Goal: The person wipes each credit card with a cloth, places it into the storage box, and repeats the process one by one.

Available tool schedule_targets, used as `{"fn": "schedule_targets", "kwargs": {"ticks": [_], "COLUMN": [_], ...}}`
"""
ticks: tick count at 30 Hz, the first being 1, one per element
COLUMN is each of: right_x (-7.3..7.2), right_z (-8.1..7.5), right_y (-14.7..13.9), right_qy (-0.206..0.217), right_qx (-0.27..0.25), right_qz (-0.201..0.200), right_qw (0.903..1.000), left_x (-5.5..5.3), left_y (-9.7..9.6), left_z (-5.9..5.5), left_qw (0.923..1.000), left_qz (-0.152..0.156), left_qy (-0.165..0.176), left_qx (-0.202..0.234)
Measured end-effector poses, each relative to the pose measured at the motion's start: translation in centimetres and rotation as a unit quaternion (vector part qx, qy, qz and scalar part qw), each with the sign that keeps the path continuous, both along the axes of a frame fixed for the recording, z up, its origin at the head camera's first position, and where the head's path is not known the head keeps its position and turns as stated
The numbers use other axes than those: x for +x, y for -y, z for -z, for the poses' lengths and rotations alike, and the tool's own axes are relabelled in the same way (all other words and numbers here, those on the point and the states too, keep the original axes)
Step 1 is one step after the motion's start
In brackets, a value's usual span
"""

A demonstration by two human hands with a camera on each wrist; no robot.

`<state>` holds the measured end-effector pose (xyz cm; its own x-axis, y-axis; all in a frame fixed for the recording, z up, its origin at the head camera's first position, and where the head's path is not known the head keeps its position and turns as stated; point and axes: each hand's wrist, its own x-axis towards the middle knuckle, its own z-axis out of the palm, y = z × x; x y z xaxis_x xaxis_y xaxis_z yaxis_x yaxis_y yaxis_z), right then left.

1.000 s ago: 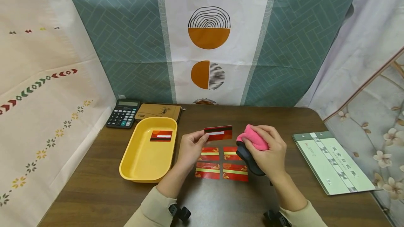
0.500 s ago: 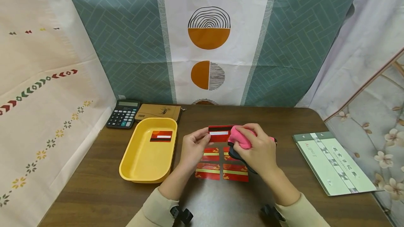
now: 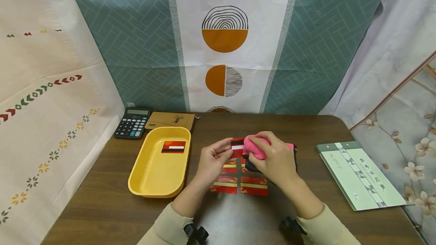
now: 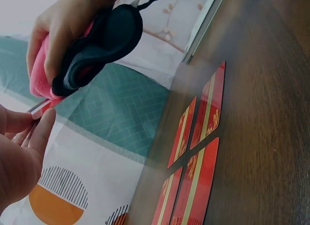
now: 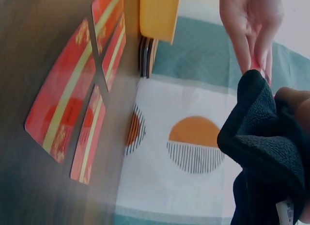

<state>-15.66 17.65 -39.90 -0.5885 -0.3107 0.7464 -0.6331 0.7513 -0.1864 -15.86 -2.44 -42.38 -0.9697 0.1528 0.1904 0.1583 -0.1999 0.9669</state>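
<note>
My left hand [image 3: 212, 162] pinches the left end of a red card [image 3: 237, 147] with a black stripe and a white strip, held up above the table. A pink and dark cloth [image 3: 253, 147] is bunched in my right hand [image 3: 275, 158], which presses it over the card's right end. The cloth's dark side [image 5: 264, 123] faces the right wrist camera and hides most of the card there. Below the hands, several red cards with a yellow band lie in two rows, one of them a near right card [image 3: 254, 186]. My left hand partly covers the left ones.
Left of the hands stands a yellow tray [image 3: 136, 184] with one red card [image 3: 173, 147] in it. Behind it lie a calculator [image 3: 133, 123] and a brown notebook [image 3: 170, 119]. A green book [image 3: 357, 177] lies at the right edge of the table [image 3: 102, 207].
My right hand has moved left with the cloth, from beside the card onto its right end. My left hand and the card have shifted slightly right.
</note>
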Motion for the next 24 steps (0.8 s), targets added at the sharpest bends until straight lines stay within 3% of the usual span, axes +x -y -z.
{"fn": "schedule_targets", "kwargs": {"ticks": [6, 12, 17, 21, 24], "right_x": [0.0, -0.2, -0.4, -0.5, -0.1], "right_z": [-0.5, -1.2, -1.3, -1.5, -1.0], "right_y": [0.4, 0.5, 0.3, 0.2, 0.4], "right_qy": [-0.012, -0.032, -0.044, -0.051, -0.047], "right_qx": [-0.015, -0.039, -0.010, -0.019, -0.016], "right_qz": [-0.004, 0.017, -0.011, 0.001, -0.001], "right_qw": [0.9998, 0.9986, 0.9989, 0.9985, 0.9988], "left_x": [0.0, 0.3, 0.4, 0.4, 0.4], "left_y": [-0.5, -0.7, -0.7, -0.9, -1.0], "left_z": [0.0, -0.1, 0.0, -0.1, -0.3], "left_qw": [0.9995, 0.9986, 0.9983, 0.9986, 0.9995], "left_qz": [0.029, 0.048, 0.050, 0.050, 0.029], "left_qy": [-0.007, -0.017, -0.021, -0.015, 0.002], "left_qx": [-0.009, -0.010, -0.020, -0.010, 0.013]}}
